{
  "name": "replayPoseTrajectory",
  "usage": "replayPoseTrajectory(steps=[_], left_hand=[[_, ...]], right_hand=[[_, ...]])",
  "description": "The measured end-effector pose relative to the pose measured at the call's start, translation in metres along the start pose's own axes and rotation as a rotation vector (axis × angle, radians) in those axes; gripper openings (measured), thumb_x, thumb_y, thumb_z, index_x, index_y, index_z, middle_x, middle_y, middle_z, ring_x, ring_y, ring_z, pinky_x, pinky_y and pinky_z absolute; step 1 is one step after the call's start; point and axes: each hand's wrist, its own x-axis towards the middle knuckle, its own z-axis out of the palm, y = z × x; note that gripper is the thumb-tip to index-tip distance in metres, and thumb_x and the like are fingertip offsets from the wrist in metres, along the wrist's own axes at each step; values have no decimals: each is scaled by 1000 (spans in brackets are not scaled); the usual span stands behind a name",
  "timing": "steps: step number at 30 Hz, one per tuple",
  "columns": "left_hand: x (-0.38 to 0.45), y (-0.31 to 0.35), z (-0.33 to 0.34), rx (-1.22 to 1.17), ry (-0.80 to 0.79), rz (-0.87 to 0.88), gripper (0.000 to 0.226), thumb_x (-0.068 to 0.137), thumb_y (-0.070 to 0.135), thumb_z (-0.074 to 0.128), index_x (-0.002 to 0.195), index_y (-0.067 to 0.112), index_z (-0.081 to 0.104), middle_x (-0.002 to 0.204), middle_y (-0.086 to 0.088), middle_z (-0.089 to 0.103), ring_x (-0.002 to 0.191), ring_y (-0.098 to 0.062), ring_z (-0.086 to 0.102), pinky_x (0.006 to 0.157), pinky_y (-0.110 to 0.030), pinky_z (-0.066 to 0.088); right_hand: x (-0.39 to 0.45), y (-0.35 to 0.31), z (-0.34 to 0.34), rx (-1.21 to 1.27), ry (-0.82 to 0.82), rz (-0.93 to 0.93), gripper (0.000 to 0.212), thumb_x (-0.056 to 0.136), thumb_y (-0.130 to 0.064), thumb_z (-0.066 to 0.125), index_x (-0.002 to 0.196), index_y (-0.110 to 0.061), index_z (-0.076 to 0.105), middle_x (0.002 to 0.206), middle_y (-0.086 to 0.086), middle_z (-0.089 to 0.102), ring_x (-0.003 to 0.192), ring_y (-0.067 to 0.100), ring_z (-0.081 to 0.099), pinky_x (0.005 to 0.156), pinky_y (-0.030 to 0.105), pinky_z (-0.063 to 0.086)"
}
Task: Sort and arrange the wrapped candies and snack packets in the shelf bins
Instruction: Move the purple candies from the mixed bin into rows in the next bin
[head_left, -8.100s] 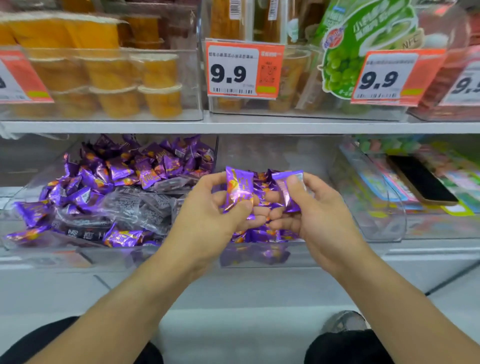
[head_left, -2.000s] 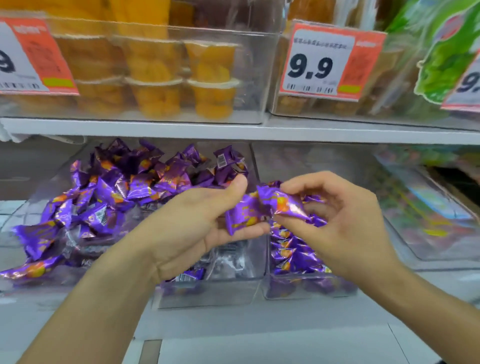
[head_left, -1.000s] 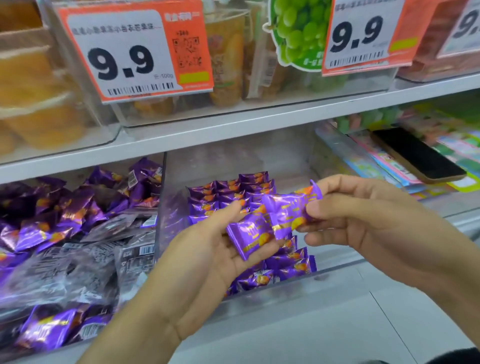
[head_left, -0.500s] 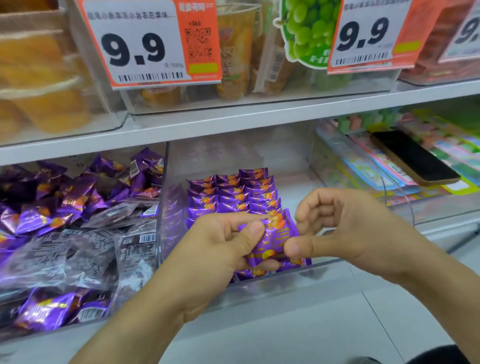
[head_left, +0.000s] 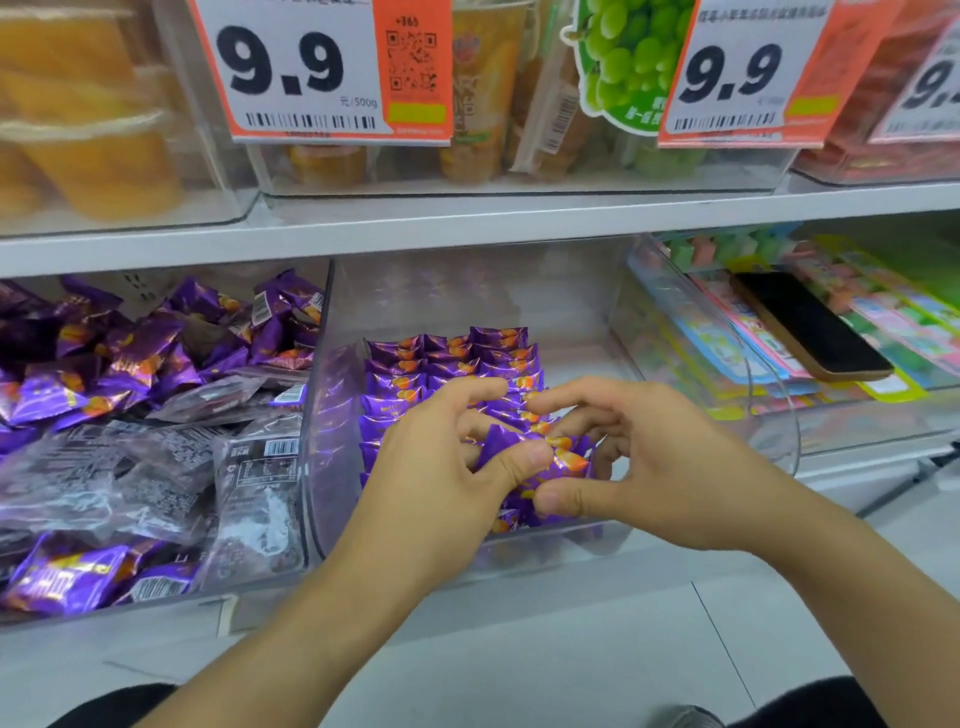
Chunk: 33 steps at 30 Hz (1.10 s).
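Purple wrapped candies (head_left: 452, 358) lie in neat rows inside the clear middle bin (head_left: 332, 415). My left hand (head_left: 441, 467) and my right hand (head_left: 639, 462) meet over the front of those rows, both pinching purple candies (head_left: 550, 457) between thumb and fingers. The candies sit low, just above the stacked ones near the bin's front wall. The left bin (head_left: 260, 561) holds a loose heap of the same purple candies (head_left: 135, 353) mixed with grey snack packets (head_left: 156, 467).
A black phone (head_left: 810, 322) lies on colourful packets in the right bin (head_left: 769, 415). The upper shelf (head_left: 467, 223) carries clear bins of orange jelly cups (head_left: 98, 156) and drink cups, with 9.9 price tags (head_left: 322, 67). White floor lies below.
Both hands have lowered the pinched candies from above the bin down onto the front of the rows. The view has shifted slightly closer.
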Motion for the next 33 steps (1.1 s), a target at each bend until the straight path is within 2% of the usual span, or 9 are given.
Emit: replayPoseTrajectory(steps=[2,5,9,13,15,18,23,27,33], left_hand=[[2,1,1,-79,-8,-14,50,80,25,78,124,33,56,86,4,72,79,-11,73,78,-31,58],[3,0,0,-130,-50,4,47,87,21,72,129,31,50,96,-4,72,84,-9,72,81,-30,56],[4,-3,-3,-1,-40,75,46,86,38,70,126,32,50,95,7,68,85,-1,67,79,-22,55],[4,-12,-16,342,-246,110,38,72,51,79,102,33,64,87,12,66,75,-4,63,69,-19,52],[3,-18,-18,401,-355,136,30,70,49,83,88,30,68,78,13,68,66,-2,62,61,-15,49],[4,-26,-16,405,-431,191,17,74,35,83,77,30,67,69,18,64,64,0,57,58,-11,43],[6,-36,-16,315,-441,183,12,77,25,81,75,27,69,67,17,64,60,-1,55,57,-13,44],[7,-37,-15,275,-455,179,12,78,23,80,75,26,69,66,16,65,58,-1,55,56,-12,44],[8,-37,-13,280,-463,167,13,77,26,80,75,27,68,70,14,66,58,-2,55,57,-17,48]], right_hand=[[3,0,0,-8,31,-1,67,56,-48,90,117,-34,66,94,-12,69,70,-3,61,67,15,46],[6,-1,1,29,45,-15,55,56,-42,90,105,-27,71,96,-7,71,60,-6,56,61,10,40],[12,4,-10,99,9,-51,41,61,-33,90,96,-19,72,88,-3,71,58,2,53,60,15,42],[53,35,-39,-46,247,15,41,65,-28,92,99,-18,70,91,-3,74,77,11,67,74,29,55],[83,54,-47,-158,328,85,45,68,-22,91,108,-16,69,102,2,74,85,13,67,77,18,53],[123,79,-41,-168,329,214,56,69,-12,89,119,-4,64,109,5,68,88,11,59,59,-1,38],[156,109,-17,-73,232,363,51,68,-6,89,115,-8,68,98,1,62,89,14,58,65,16,45],[160,121,-10,-43,247,313,47,70,-4,88,113,-5,69,99,6,66,88,17,60,73,16,46],[161,121,-11,-297,320,371,82,61,-28,94,129,-6,55,122,8,62,109,24,62,81,25,47]])
